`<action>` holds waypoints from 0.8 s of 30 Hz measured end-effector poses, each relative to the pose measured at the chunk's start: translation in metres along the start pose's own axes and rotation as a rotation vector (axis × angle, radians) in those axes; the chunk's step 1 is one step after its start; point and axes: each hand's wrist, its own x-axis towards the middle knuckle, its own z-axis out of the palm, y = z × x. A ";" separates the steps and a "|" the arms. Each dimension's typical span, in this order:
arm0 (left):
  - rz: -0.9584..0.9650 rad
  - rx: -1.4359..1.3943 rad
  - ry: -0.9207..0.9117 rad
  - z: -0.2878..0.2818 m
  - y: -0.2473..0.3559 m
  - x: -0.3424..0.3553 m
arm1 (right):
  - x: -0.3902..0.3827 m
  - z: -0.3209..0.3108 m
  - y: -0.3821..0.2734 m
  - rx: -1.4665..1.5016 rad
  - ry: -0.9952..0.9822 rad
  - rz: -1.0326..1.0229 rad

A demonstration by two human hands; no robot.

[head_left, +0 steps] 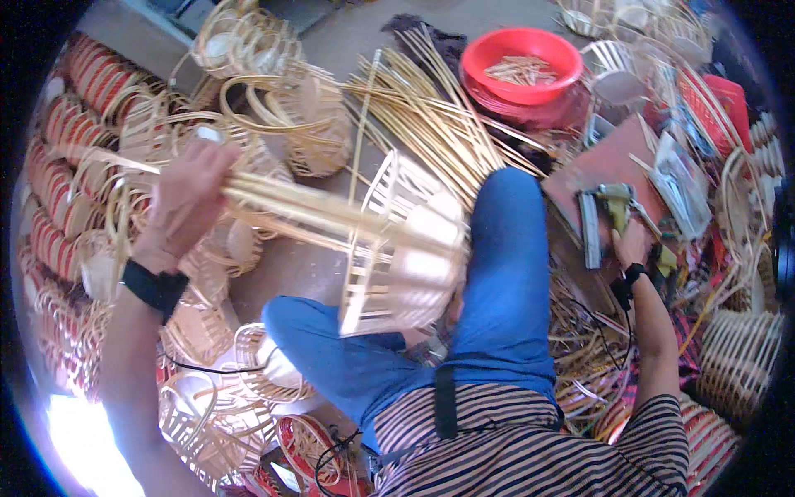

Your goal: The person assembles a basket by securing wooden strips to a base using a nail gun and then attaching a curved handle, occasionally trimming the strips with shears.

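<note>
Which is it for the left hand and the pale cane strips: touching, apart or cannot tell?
Touching. The head view shows the left hand closed around the pale cane strips, which emerge on both sides of it.

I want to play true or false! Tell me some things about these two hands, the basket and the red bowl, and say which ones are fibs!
1. The left hand holds pale strips. True.
2. Small sticks lie in the red bowl. True.
3. The right hand is inside the red bowl. False: the right hand is at a green tool.
4. The trousers are yellow. False: the trousers are blue.
5. A pale basket is between the legs of the trousers. True.
</note>
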 end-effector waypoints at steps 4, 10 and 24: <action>-0.148 -0.099 -0.125 0.009 0.024 -0.008 | 0.014 -0.013 -0.032 -0.181 -0.017 0.151; -0.402 -0.121 -0.128 0.017 0.045 -0.015 | 0.025 0.014 -0.024 -0.217 0.051 0.348; -0.349 -0.231 0.068 0.003 0.066 0.000 | -0.044 -0.163 -0.127 1.238 -0.414 -0.151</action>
